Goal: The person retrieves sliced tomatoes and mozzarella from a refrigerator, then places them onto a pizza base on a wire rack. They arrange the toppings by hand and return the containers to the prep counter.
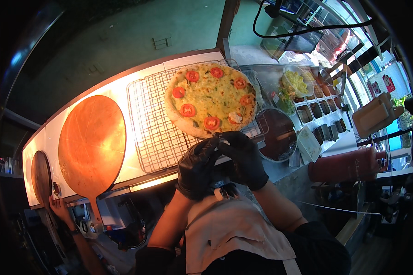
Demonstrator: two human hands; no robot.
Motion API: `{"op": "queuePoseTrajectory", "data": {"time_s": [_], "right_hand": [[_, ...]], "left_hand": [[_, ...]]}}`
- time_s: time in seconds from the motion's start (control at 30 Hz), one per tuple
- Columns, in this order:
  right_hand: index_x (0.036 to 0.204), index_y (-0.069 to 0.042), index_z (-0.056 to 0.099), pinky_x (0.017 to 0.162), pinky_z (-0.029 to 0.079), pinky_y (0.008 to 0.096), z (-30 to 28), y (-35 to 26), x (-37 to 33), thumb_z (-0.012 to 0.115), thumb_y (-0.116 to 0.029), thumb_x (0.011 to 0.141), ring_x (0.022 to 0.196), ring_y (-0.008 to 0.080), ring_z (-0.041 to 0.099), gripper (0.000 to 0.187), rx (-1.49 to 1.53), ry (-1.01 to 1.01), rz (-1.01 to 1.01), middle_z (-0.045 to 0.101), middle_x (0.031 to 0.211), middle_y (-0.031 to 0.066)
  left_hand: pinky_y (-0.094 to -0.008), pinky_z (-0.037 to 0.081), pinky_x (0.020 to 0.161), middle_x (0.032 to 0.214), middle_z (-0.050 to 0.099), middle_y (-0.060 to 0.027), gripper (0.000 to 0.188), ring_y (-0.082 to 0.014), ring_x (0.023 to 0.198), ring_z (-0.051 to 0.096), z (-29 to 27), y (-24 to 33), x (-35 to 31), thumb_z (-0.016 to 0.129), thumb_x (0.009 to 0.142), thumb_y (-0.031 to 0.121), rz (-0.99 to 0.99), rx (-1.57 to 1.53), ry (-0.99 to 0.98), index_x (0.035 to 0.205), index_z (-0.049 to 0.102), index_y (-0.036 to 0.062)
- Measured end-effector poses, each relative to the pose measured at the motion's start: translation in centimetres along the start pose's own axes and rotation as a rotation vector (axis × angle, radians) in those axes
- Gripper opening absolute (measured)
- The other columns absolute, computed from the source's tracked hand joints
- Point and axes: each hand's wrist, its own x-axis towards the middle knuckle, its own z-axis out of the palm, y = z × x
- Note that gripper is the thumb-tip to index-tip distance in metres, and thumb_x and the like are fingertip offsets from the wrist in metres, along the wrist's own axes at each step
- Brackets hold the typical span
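Note:
A baked pizza (211,98) topped with melted cheese, green bits and several tomato slices lies on a wire rack (153,133). One white dollop (235,117) sits on its near right part. Both of my hands wear black gloves and meet just off the pizza's near edge. My left hand (196,168) is closed in a pinch, its fingertips against those of my right hand (244,160), also pinched. Between the fingertips shows a small white piece (223,141), too hidden to name.
A round wooden peel (92,142) and a darker round board (41,176) lie left on the white counter. Another person's hand (59,207) is at the counter's lower left. To the right are a round dark pan (277,135), topping tubs (315,110) and a red cylinder (344,165).

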Motion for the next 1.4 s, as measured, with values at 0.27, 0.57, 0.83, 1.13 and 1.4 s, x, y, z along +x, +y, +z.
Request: {"op": "queuePoseTrajectory", "data": {"time_s": [0.27,0.57,0.83,1.13,1.4], "right_hand": [[0.116,0.001,0.073,0.080,0.054,0.0272,0.4,-0.5,-0.2,0.076,-0.010,0.093,0.094,0.0088,0.068,0.026,-0.207,0.109,0.028,0.076,0.104,0.0080],[0.120,-0.005,0.074,0.094,0.055,0.0339,-0.5,-1.1,3.6,0.063,-0.007,0.099,0.111,0.0190,0.070,0.024,-0.347,0.136,-0.181,0.075,0.115,0.0136],[0.121,-0.007,0.074,0.092,0.056,0.0371,-0.3,0.9,6.4,0.072,-0.006,0.093,0.108,0.0262,0.070,0.028,-0.652,0.030,-0.297,0.072,0.116,0.0135],[0.109,-0.006,0.077,0.090,0.057,0.0371,-0.5,2.2,7.1,0.079,-0.010,0.088,0.104,0.0265,0.072,0.022,-0.589,0.039,-0.237,0.075,0.110,0.0121],[0.107,-0.007,0.078,0.088,0.058,0.0388,-0.8,2.0,7.1,0.078,-0.007,0.087,0.102,0.0277,0.073,0.020,-0.782,0.032,-0.483,0.076,0.111,0.0116]], "left_hand": [[-0.0348,0.061,0.078,0.110,0.076,-0.0118,0.033,-0.0284,0.094,0.076,0.0,0.6,0.4,0.082,0.084,0.004,-0.130,-0.034,0.045,0.116,0.075,0.0078],[-0.0286,0.059,0.076,0.098,0.077,-0.0088,0.028,-0.0134,0.082,0.073,-1.4,-2.8,2.5,0.084,0.084,0.003,-0.466,-0.215,0.196,0.111,0.079,0.0059],[-0.0314,0.059,0.073,0.100,0.077,-0.0120,0.028,-0.0185,0.082,0.076,-1.7,-4.2,2.7,0.084,0.084,0.004,-0.440,-0.206,0.227,0.111,0.078,0.0049],[-0.0323,0.059,0.073,0.100,0.077,-0.0127,0.026,-0.0191,0.083,0.075,-1.7,-4.4,2.7,0.083,0.085,0.006,-0.473,-0.209,0.165,0.111,0.078,0.0056],[-0.0311,0.059,0.075,0.101,0.077,-0.0119,0.027,-0.0182,0.083,0.075,-2.4,-4.6,2.5,0.083,0.084,0.003,-0.470,-0.204,0.189,0.111,0.078,0.0047]]}}
